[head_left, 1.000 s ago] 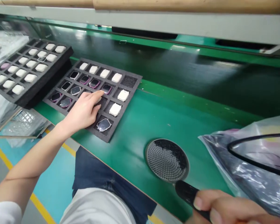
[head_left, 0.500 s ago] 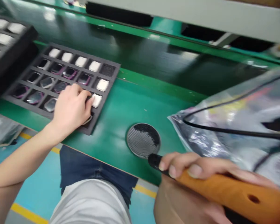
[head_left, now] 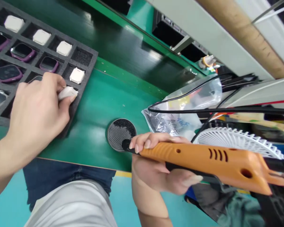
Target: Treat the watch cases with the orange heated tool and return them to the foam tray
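Observation:
My left hand [head_left: 38, 104] pinches a small white squarish piece [head_left: 67, 92] between thumb and fingers, tilted at a right-hand cell of the black foam tray [head_left: 90, 70]. Other white pieces and watch cases with dark faces, some purple-framed [head_left: 23, 52], fill cells around that hand. My right hand [head_left: 153, 164] grips an orange and black electric screwdriver [head_left: 194, 157], held nearly level. Its black nose [head_left: 127, 145] is over the edge of a round dimpled dish [head_left: 115, 135], where tiny dark bits are heaped on one side. Contact between nose and dish cannot be made out.
A clear plastic bag [head_left: 175, 119] lies right of the dish, with a black cable [head_left: 191, 111] across it. Farther right is a white fan guard [head_left: 234, 138]. A dark conveyor belt [head_left: 123, 44] runs behind the green bench [head_left: 94, 132].
My left hand has raised and tilted the white piece from its cell. The screwdriver has swung to a more level pose, its nose still at the dish. The view has shifted right.

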Tool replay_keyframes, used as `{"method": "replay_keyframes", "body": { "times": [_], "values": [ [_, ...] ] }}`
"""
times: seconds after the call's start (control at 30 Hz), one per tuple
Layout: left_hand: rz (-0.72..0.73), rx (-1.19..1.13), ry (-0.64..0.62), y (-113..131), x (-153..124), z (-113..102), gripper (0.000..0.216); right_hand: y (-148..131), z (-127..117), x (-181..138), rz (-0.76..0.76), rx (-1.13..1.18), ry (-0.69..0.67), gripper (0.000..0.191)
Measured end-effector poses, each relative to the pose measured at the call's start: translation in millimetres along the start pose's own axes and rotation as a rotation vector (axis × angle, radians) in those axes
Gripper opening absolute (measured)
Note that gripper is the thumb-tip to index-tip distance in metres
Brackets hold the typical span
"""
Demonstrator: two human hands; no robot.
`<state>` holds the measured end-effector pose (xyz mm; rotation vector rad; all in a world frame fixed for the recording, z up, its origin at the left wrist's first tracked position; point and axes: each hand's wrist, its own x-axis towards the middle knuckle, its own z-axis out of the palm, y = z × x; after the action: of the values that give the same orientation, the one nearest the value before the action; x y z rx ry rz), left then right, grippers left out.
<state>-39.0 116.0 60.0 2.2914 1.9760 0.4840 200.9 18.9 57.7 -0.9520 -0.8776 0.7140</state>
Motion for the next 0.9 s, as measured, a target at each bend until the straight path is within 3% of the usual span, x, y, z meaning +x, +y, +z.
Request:
{"method": "replay_keyframes", "body": {
  "times": [0.1,0.2,0.27,0.33,0.47,0.57,0.73,0.9],
  "values": [
    [0.090,-0.160,0.057,22,-42,-3,0.034,1,0,-1,0.001,-0.037,0.000,0.047],
    [0.325,-0.354,-0.091,40,-80,10,0.023,-1,-2,-2,0.017,-0.070,-0.004,0.048],
    [0.377,-0.370,-0.200,48,-95,22,0.020,-2,-2,-3,0.037,-0.089,-0.009,0.049],
    [0.382,-0.328,-0.229,52,-103,33,0.020,-2,-1,-3,0.045,-0.103,-0.002,0.048],
    [0.352,-0.321,-0.136,52,-107,42,0.032,-6,2,-3,0.067,-0.111,0.007,0.046],
    [0.387,-0.398,-0.137,50,-112,45,0.033,-21,2,-5,0.088,-0.150,-0.007,0.043],
    [0.573,-0.523,-0.158,47,-123,52,0.029,-45,-2,-1,0.232,-0.342,-0.196,0.049],
    [0.602,-0.551,-0.176,43,-123,56,0.034,-37,-3,3,0.267,-0.362,-0.283,0.054]
  ]
}}
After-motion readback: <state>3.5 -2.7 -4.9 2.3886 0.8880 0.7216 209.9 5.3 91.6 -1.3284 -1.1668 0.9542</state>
